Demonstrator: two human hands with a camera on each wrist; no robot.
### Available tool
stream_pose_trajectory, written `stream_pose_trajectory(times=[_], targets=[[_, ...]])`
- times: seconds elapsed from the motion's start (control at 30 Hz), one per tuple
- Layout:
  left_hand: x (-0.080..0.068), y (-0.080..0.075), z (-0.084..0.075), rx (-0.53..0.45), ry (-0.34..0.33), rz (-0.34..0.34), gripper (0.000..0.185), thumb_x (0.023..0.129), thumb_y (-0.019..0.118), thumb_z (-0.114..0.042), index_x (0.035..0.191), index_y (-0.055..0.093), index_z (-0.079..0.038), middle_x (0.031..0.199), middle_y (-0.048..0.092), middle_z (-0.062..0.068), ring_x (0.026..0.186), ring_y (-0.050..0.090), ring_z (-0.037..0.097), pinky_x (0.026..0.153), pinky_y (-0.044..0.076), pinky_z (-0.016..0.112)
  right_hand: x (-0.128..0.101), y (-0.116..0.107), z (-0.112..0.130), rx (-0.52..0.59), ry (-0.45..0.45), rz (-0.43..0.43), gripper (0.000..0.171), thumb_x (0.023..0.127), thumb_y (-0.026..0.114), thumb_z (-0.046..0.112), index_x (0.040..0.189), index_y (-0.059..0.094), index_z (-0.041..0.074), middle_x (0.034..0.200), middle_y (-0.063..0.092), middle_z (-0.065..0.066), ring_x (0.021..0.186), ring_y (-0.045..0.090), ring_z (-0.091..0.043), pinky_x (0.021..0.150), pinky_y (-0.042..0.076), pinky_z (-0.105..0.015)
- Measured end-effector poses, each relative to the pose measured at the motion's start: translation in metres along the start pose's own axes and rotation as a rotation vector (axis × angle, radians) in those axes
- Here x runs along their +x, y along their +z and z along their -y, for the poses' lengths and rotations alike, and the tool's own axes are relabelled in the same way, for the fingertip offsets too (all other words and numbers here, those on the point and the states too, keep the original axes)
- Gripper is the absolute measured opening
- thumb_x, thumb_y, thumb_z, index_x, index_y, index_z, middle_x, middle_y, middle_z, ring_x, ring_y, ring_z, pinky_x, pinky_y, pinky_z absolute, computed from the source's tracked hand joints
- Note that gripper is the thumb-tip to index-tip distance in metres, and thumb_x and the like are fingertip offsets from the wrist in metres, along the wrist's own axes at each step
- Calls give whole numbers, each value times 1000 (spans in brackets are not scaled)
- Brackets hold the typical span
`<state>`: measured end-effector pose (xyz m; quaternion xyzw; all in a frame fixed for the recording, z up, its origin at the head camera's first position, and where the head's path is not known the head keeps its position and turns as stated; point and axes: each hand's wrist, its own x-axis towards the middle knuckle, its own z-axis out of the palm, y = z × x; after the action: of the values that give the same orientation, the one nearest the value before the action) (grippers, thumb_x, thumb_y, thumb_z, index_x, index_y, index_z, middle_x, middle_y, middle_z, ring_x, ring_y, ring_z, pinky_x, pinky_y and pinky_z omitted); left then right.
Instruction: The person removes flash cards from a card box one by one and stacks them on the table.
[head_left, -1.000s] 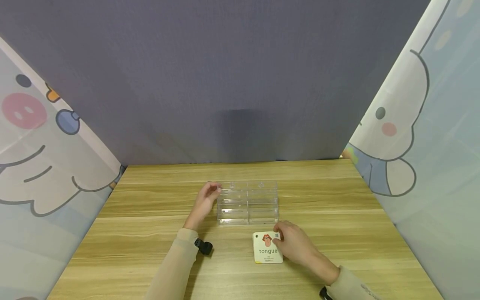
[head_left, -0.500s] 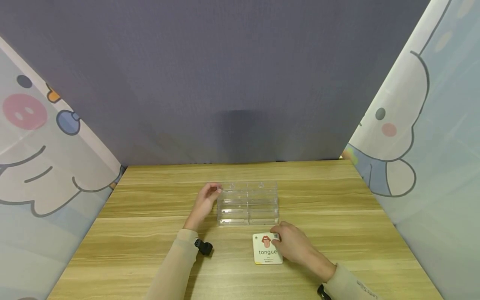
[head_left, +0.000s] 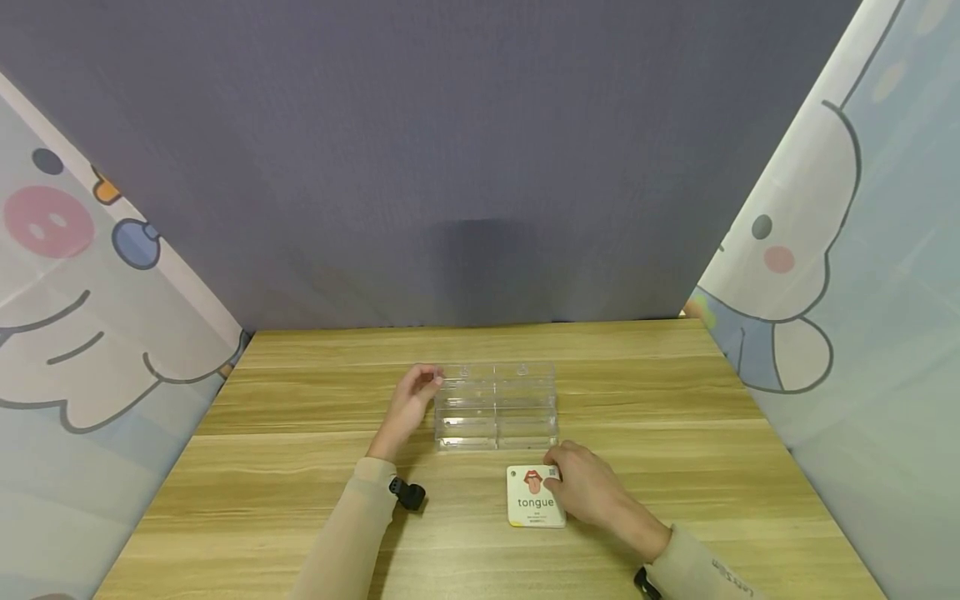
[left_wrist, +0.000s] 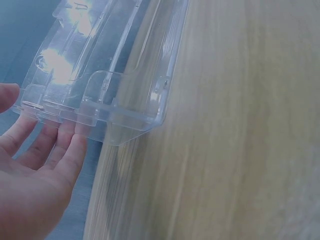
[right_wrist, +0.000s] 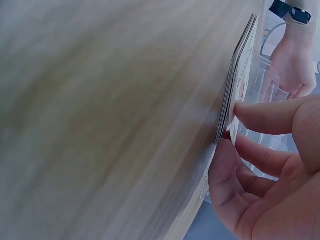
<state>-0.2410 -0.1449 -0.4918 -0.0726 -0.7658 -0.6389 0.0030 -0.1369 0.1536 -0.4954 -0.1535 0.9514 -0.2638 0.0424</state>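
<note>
A small stack of square cards (head_left: 534, 510) lies flat on the table in the head view, the top one showing a mouth and the word "tongue". My right hand (head_left: 592, 490) is at the stack's right edge. In the right wrist view its thumb lies on the face of the top card (right_wrist: 243, 85), with fingertips at the edge, pinching that card; its corner stands slightly apart from those beneath. A clear plastic rack (head_left: 495, 408) with tiered compartments stands behind the cards. My left hand (head_left: 411, 404) holds its upper left side, fingers against the side wall in the left wrist view.
The wooden table (head_left: 300, 467) runs back to a dark grey cloth wall (head_left: 480, 167). Printed curtains (head_left: 877, 333) with cartoon animals hang at both sides. A black wrist camera (head_left: 408, 493) sits on the left sleeve.
My right hand shifts only slightly at the card edge, and the top card has moved a little. The left hand and rack stay where they were.
</note>
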Motion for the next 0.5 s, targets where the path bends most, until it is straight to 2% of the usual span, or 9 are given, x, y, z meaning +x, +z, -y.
stream_pose_trajectory(times=[0.17,0.37,0.5], targets=[[3,1,12,-3,15,-27,30,105,56,-10,129,55,8,132,59,25,119,56,34,98,46,38,0,1,0,-15,4,-12,21,83,80,9,101,72,2,82,53,2,71,47,-12,57,42,-27],[3,1,12,-1,26,-32,31,105,57,-13,128,56,8,130,59,25,118,57,33,98,47,38,1,1,1,-26,-6,-13,21,82,81,9,99,71,1,81,52,2,71,46,-12,57,42,-27],[3,1,11,2,10,-28,30,106,56,-12,128,56,7,131,58,26,119,56,34,98,46,36,1,1,1,-19,-7,-10,21,83,80,8,100,71,1,80,52,2,70,46,-12,56,42,-26]])
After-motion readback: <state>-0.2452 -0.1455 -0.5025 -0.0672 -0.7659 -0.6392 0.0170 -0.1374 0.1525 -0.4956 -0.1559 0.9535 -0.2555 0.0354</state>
